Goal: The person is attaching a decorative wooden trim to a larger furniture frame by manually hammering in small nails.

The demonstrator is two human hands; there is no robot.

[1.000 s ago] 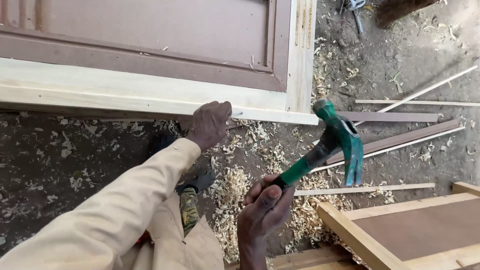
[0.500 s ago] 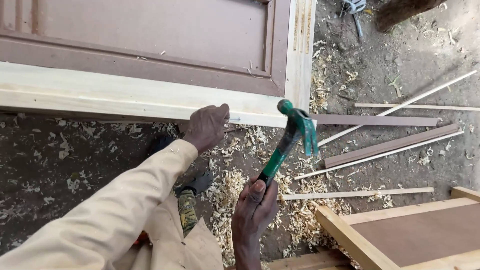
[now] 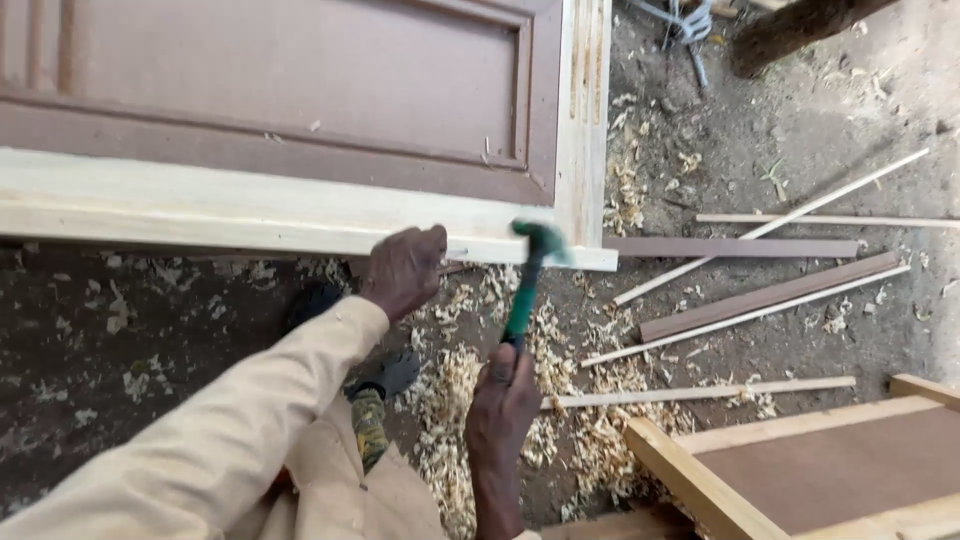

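A brown panelled door point(image 3: 300, 90) with a pale wooden frame point(image 3: 250, 215) lies flat on the ground. My left hand point(image 3: 405, 270) rests against the frame's near edge, fingers pinched at a small nail-like thing I cannot make out clearly. My right hand point(image 3: 503, 400) grips the green handle of a hammer point(image 3: 527, 275). The blurred hammer head is at the frame's edge, just right of my left hand.
Wood shavings point(image 3: 590, 420) cover the dirt under my hands. Several thin wooden strips point(image 3: 760, 300) lie to the right. Another framed panel point(image 3: 830, 465) sits at the bottom right. Metal tools point(image 3: 685, 25) lie at the top. My foot point(image 3: 385, 375) is below the frame.
The hammer has swung left and down from a raised position on the right to the frame's edge beside my left hand. My left hand has stayed put.
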